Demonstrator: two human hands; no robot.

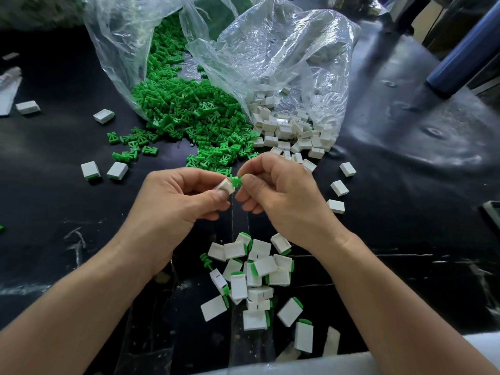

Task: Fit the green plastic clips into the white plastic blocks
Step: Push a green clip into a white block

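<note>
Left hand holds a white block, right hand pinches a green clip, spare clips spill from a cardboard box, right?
Not a box: in the head view the spare clips spill from a clear plastic bag. The rest stands.

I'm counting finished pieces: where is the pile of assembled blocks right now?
In the head view, the pile of assembled blocks lies on the black table at bottom centre, nearer the person than the left hand and right hand.

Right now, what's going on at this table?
A person is fitting parts together. The left hand holds a white block, and the right hand pinches a green clip against its edge, not yet pushed home. Behind, loose clips and loose blocks spill from clear bags; finished blocks lie piled near the person.
</note>
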